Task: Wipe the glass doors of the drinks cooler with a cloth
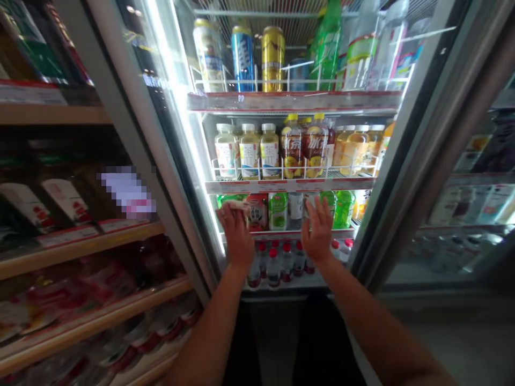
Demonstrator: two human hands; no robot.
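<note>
I face an open drinks fridge. My left hand (237,233) reaches to the third shelf with its fingers closed round a small pale object, which I cannot name, at the shelf's left end. My right hand (319,229) is raised flat in front of the same shelf, fingers spread, holding nothing, close to a clear bottle (296,209) and green bottles (341,209). Between the hands stand a red-labelled bottle (257,213) and a green-labelled bottle (277,210). Small red-capped water bottles (281,264) fill the shelf below the hands.
Tea bottles (249,151) and amber drinks (356,145) line the second shelf; cans (272,58) and a green bottle (326,45) stand on top. The fridge door (426,145) swings open at right. Wooden shelves (80,246) with packaged goods stand at left.
</note>
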